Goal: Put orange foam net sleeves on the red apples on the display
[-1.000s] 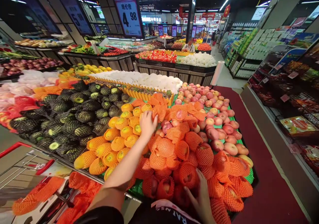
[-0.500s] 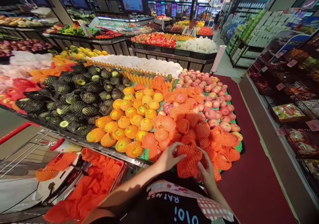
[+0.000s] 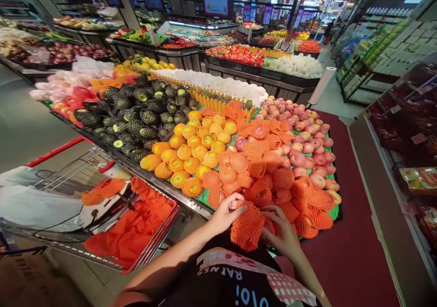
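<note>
My left hand (image 3: 226, 213) is closed on the upper left edge of an orange foam fruit net (image 3: 247, 227), thumb and fingers pinching it. The net bulges just in front of my apron; whether a fruit is inside is hidden. My right hand (image 3: 282, 234) is at the net's right side with its fingers curled. Something orange-red shows between its thumb and fingers, but I cannot make out what. Just beyond my hands lie netted apples (image 3: 261, 193) in orange foam, and bare apples (image 3: 319, 159) sit farther right on green lining.
Persimmon-like orange fruit (image 3: 191, 166) in yellow nets and dark netted avocado-like fruit (image 3: 136, 115) fill the stand leftward. A cart (image 3: 170, 225) holding loose orange nets (image 3: 136, 234) stands at lower left. Packaged-goods shelves (image 3: 409, 138) line the right, beside dark red flooring (image 3: 355, 243). A person (image 3: 286, 45) is far off.
My view has turned left, so more of the cart shows. The net has tilted in my left hand, and my right hand's fingers have shifted along its right side.
</note>
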### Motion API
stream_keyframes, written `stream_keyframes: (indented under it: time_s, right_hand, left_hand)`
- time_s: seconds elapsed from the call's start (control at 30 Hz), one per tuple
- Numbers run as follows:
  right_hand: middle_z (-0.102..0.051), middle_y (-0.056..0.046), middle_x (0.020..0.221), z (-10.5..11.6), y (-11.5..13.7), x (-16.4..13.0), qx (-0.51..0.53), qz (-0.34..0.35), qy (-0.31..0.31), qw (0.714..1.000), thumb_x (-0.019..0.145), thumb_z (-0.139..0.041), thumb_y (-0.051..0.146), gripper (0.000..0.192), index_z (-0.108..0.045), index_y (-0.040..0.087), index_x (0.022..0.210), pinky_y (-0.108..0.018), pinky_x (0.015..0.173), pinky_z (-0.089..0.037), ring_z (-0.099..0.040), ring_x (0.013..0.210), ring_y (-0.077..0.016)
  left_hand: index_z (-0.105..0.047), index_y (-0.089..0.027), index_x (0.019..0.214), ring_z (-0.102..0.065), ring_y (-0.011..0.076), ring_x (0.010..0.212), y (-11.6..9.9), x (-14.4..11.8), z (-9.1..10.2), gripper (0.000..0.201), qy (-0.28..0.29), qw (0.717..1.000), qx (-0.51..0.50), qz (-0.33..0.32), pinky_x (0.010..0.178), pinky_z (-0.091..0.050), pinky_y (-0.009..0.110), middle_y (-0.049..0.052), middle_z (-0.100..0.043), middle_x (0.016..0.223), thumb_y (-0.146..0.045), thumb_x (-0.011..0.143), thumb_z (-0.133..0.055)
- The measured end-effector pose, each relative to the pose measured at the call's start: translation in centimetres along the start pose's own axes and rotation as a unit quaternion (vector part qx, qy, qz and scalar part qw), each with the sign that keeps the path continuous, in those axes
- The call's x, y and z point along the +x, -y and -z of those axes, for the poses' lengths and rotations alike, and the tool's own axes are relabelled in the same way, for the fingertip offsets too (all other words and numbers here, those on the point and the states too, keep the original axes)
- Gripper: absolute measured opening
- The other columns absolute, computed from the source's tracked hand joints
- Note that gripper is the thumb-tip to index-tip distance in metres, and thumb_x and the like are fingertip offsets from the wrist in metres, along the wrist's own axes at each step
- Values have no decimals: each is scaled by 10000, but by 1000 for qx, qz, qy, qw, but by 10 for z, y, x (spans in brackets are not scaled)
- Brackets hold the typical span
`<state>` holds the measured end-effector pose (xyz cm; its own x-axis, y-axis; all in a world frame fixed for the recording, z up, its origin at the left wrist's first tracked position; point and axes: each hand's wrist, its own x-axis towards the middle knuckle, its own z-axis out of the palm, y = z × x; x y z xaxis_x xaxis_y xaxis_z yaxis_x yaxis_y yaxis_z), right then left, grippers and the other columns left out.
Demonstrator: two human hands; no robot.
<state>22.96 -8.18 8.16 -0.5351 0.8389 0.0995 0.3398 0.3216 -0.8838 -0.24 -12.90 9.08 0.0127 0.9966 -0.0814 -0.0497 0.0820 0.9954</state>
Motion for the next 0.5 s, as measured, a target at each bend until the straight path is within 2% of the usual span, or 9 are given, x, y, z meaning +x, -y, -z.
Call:
stream_keyframes:
  time_s: [0.07, 0.13, 0.17, 0.23, 0.3, 0.37, 0.43, 0.5]
  right_hand:
    - [-658, -123, 1224, 2, 2, -2, 21, 21, -13, 999, 909, -606, 596, 440, -757, 269, 1162, -468, 1023, -496, -612, 1192, -309]
    - [-669, -120, 1192, 2, 4, -4, 52, 33, 0, 998, 937, -507, 663, 512, -760, 269, 1144, -459, 1002, -502, -626, 1161, -306]
    - [-682, -116, 1153, 3, 4, -5, 60, 34, 15, 998, 927, -514, 679, 515, -770, 263, 1092, -451, 977, -511, -640, 1121, -304]
    - [-704, -104, 1066, 4, 4, -4, 56, 21, 48, 997, 869, -642, 643, 426, -771, 243, 938, -423, 914, -527, -661, 1029, -293]
    - [-710, -82, 963, 5, 3, -4, 46, -2, 80, 996, 815, -760, 539, 318, -725, 224, 781, -383, 849, -527, -663, 942, -267]
    - [-686, -51, 848, 7, 0, -5, 70, -23, 100, 992, 797, -788, 487, 321, -665, 212, 688, -344, 780, -512, -643, 844, -232]
    - [-644, -21, 744, 9, -5, -7, 146, -56, 98, 983, 809, -764, 507, 360, -626, 208, 664, -315, 711, -493, -605, 737, -196]
    - [-595, 11, 652, 11, -11, -9, 255, -116, 69, 958, 809, -741, 556, 397, -589, 216, 669, -291, 634, -473, -555, 624, -164]
  left_hand:
    - [-512, -203, 906, -321, 101, 595, 2, -7, -6, 319, 32, 999, 32, 9, 575, -244, 249, -74, -363, 651, -510, 925, -597]
    - [-527, -202, 901, -312, 104, 585, 4, -13, -14, 282, 42, 996, 74, 10, 570, -236, 253, -80, -342, 628, -471, 918, -610]
    - [-534, -202, 901, -309, 105, 583, 5, -15, -18, 262, 41, 995, 92, 6, 570, -236, 254, -83, -335, 619, -451, 915, -614]
    - [-541, -199, 895, -314, 105, 581, 5, -17, -26, 233, 33, 994, 107, -3, 575, -247, 253, -85, -340, 612, -422, 916, -607]
    - [-544, -197, 898, -330, 107, 586, 5, -19, -31, 215, 16, 994, 108, -6, 583, -265, 253, -82, -363, 621, -403, 918, -600]
    - [-549, -197, 898, -357, 112, 603, 5, -21, -33, 202, 0, 993, 119, -5, 597, -287, 254, -70, -401, 650, -392, 920, -598]
    - [-547, -196, 853, -433, 127, 676, 7, -22, -34, 216, 8, 991, 132, -20, 643, -337, 259, -30, -492, 742, -392, 918, -609]
    - [-533, -187, 781, -521, 160, 842, 12, -22, -35, 289, 36, 991, 122, -51, 743, -398, 277, 41, -583, 946, -423, 894, -654]
